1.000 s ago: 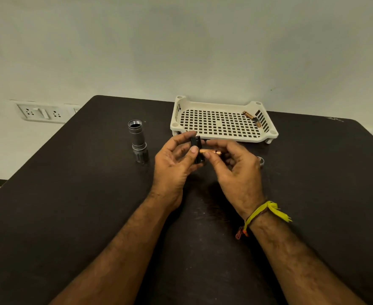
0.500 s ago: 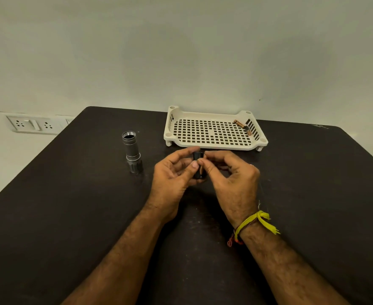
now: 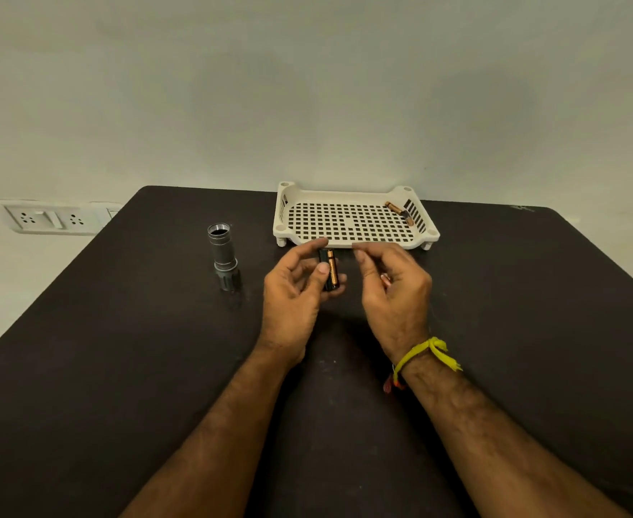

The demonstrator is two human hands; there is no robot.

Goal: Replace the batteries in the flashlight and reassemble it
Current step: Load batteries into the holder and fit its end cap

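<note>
My left hand (image 3: pixel 292 297) grips a black battery holder (image 3: pixel 323 260) upright between thumb and fingers. A copper-and-black battery (image 3: pixel 332 271) sits in the holder's side slot, facing me. My right hand (image 3: pixel 400 293) hovers just right of the holder without touching it, fingers loosely curled. A small pale thing shows between those fingers; I cannot tell what it is. The grey flashlight body (image 3: pixel 221 256) stands on its head end to the left, its open end up.
A cream perforated tray (image 3: pixel 280 222) stands behind my hands with two used batteries (image 3: pixel 399 212) in its far right corner. The dark table (image 3: pixel 120 368) ends at a wall; a socket strip (image 3: pixel 46 218) is on the left.
My right hand pressed the battery into the holder, then let go and drew back to the right. The holder in my left hand now shows the battery seated.
</note>
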